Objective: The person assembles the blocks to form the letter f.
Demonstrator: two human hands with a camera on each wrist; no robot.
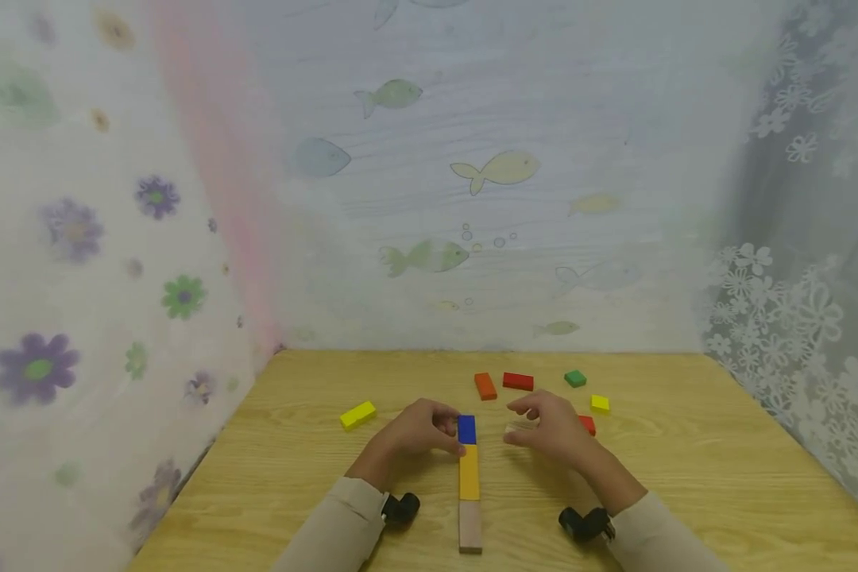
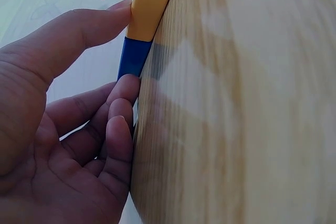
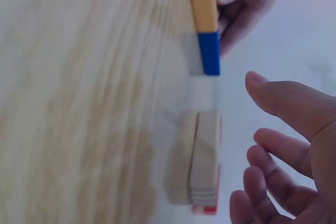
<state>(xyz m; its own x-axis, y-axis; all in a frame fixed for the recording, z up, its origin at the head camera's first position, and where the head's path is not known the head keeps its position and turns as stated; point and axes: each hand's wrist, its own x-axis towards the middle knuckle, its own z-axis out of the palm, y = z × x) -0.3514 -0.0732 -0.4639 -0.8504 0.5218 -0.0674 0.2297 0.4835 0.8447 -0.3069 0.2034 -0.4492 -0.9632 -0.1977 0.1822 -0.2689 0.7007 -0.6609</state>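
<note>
A person in pale sleeves (image 1: pixel 350 508) works over a row of blocks on a wood-grain table (image 1: pixel 243 492), before a cloth (image 1: pixel 407 310) printed with fish. 3 pieces lie end to end between the hands: a blue block (image 1: pixel 466 430) at the far end, an amber block (image 1: pixel 469 473) in the middle and a wood block (image 1: pixel 470 524) nearest the person.

The left hand (image 1: pixel 416 429) is at the row's left side, its thumb touching the amber block near the blue seam, its bent fingers at the blue block; whether they grip or merely steady it, I cannot tell.

The right hand (image 1: pixel 554 427), fingers parted and apparently holding nothing, is near a loose wood block (image 3: pixel 205 150), which lies to the right of the row, apart from the blue.

By my reckoning, 3 pieces are placed and 7 in view sit outside the row: that loose wood block; a yellow block (image 1: pixel 358 415) to the left; an orange block (image 1: pixel 485 386) and a red block (image 1: pixel 518 381) beyond; and, to the right, a green block (image 1: pixel 575 378), a small yellow block (image 1: pixel 600 404) and another red block (image 1: pixel 588 425), partly hidden by the right hand.
</note>
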